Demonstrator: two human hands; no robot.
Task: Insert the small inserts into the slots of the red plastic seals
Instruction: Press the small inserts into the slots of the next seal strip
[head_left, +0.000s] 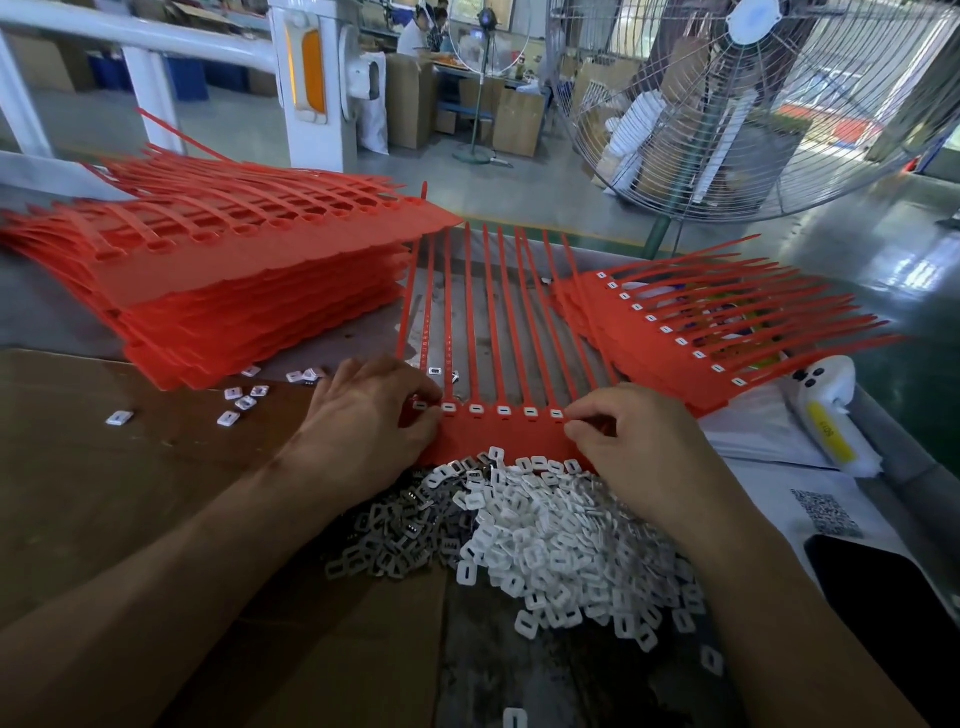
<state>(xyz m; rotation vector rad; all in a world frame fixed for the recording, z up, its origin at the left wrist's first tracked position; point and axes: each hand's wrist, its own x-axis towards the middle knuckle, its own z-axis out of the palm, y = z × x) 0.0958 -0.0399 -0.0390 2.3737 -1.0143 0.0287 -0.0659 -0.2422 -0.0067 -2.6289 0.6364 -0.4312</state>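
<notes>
A red sheet of joined plastic seals (501, 434) lies flat in front of me, its straps fanning away. Several of its slots hold white inserts. My left hand (363, 421) rests on the sheet's left end, fingertips pinching at an insert near the left slots. My right hand (639, 441) is on the right end, thumb and forefinger pinching at the rightmost slot. A heap of white inserts (561, 551) and grey metal pieces (395, 535) lies just before the sheet, between my wrists.
A tall stack of unfilled red seal sheets (249, 280) sits at the left. A stack of sheets with inserts (691, 338) sits at the right. Loose inserts (239, 402) lie on the cardboard (130, 467). A black phone (893, 597) and a big fan (753, 104) are right.
</notes>
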